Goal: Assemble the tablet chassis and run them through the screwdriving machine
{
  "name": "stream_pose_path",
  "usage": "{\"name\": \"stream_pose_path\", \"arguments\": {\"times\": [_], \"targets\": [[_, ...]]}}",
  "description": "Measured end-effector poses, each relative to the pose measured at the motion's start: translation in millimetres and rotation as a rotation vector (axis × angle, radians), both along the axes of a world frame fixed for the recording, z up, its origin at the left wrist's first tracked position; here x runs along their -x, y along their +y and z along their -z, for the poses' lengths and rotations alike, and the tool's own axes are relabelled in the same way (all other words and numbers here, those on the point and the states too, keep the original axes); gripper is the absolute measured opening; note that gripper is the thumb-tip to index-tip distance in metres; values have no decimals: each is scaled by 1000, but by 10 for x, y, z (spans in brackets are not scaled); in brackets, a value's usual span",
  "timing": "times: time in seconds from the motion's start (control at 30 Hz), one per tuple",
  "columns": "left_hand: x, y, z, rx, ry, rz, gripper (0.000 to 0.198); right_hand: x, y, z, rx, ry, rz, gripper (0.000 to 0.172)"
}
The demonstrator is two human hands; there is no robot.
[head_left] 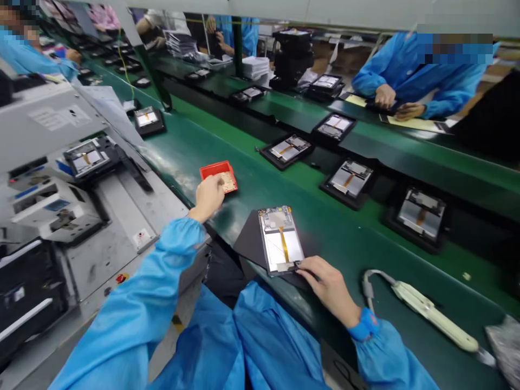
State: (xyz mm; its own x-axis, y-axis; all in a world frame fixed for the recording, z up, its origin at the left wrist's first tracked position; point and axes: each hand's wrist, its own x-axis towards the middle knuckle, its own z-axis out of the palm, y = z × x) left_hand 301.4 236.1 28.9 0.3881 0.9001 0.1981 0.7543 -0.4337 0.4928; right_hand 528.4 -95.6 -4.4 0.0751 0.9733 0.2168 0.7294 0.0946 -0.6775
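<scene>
The left hand (pixel 209 196) reaches to about eleven o'clock from the body, fingers curled down into the near edge of a small red parts tray (pixel 219 176) on the green desk (pixel 252 168). Whether it has pinched a part out of the tray cannot be told, as the fingertips are hidden behind the knuckles. The right hand (pixel 331 287) lies at about one o'clock, loosely open, its fingertips pressing the lower right corner of an opened tablet assembly (pixel 280 239), steadying it rather than gripping it.

That tablet assembly rests face down on a dark mat (pixel 248 244) right in front of the body, with its silver back plate and an orange flex cable running down the middle exposed. No back cover is on it, so by my judgement the work on this unit is mid-way: the unit is placed and held, and fitting from the tray is not yet done.

Further out, at two o'clock, similar units in black trays (pixel 348 181) sit along the belt. At three o'clock a cream electric screwdriver (pixel 434 314) lies untouched. At nine o'clock stands a grey fixture machine (pixel 77 179).
</scene>
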Motion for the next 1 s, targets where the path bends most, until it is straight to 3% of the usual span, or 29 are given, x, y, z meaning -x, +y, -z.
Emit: {"name": "stream_pose_path", "arguments": {"times": [0.13, 0.3, 0.47, 0.53, 0.7, 0.87, 1.0], "targets": [[85, -692, 124, -19, -143, 118, 27, 81, -98, 152, -114, -46, -50, 17], [158, -1514, 284, 7, -392, 285, 27, 84, -93, 228, -141, -96, -86, 18], [81, -2090, 429, 31, -320, 652, 34, 60, -86, 235, -136, -84, -102, 19], [24, -2229, 466, 36, -293, 720, 36, 65, -91, 231, -142, -57, -98, 19], [-53, -2345, 524, 45, -281, 674, 37, 87, -93, 258, -160, -61, -97, 19], [-68, -2364, 627, -67, -47, 800, 41, 89, -91, 315, -145, -144, -98, 19], [-87, -2423, 670, -176, 116, 829, 41, 83, -107, 269, -91, -277, -99, 20]]}}
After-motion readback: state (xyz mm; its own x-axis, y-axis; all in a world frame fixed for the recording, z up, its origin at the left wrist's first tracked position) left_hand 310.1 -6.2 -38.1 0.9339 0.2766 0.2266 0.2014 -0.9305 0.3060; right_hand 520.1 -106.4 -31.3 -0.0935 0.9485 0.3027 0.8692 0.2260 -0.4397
